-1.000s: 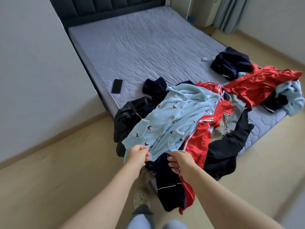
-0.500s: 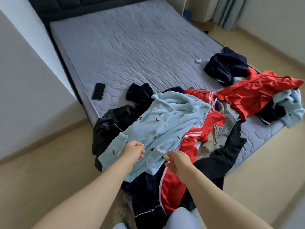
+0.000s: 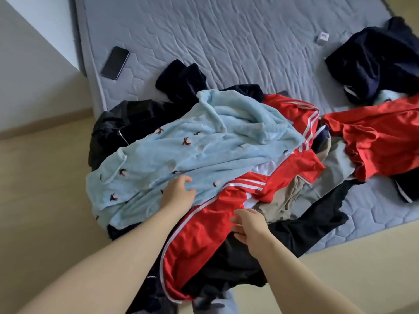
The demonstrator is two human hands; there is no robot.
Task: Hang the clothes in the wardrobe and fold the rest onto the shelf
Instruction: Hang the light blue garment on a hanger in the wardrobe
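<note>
Your left hand [image 3: 179, 192] is resting on the light blue fleece pyjama top [image 3: 181, 150] with fingers bent; I cannot tell whether they are pinching it. Your right hand [image 3: 249, 225] is hovering, fingers loosely spread, just over the red track jacket [image 3: 204, 234], which is lying between your hands.

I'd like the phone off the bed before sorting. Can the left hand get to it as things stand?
Probably yes. The phone lies uncovered on bare mattress near the left edge; the left hand rests on the light blue garment, with only a black garment lying low between them.
</note>
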